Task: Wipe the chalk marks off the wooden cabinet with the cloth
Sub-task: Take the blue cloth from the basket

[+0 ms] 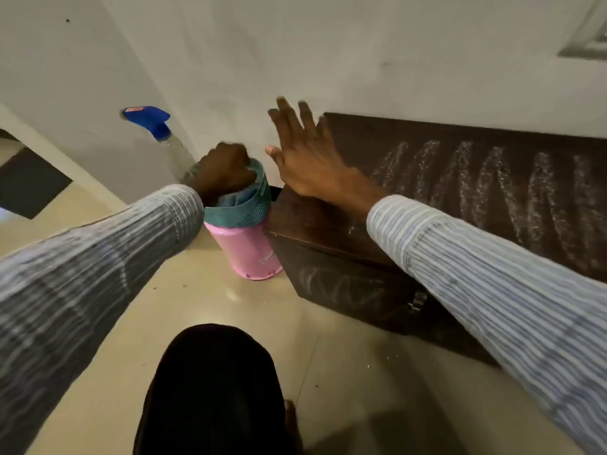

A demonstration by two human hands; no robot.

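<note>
Two hands engaged. Left hand [226, 169]: fingers curled into the teal-rimmed pink bin [244, 247], apparently closing on the blue cloth [236, 198] inside; grip itself hidden. Right hand [303, 152]: fingers spread flat, over the left end of the wooden cabinet [345, 224]. Draw cloth straight up, clear of the rim. Keep bin steady. Begin at chalk marks [492, 178] on top; front marks next. Spray bottle [157, 133] beside bin, against the wall.
</note>
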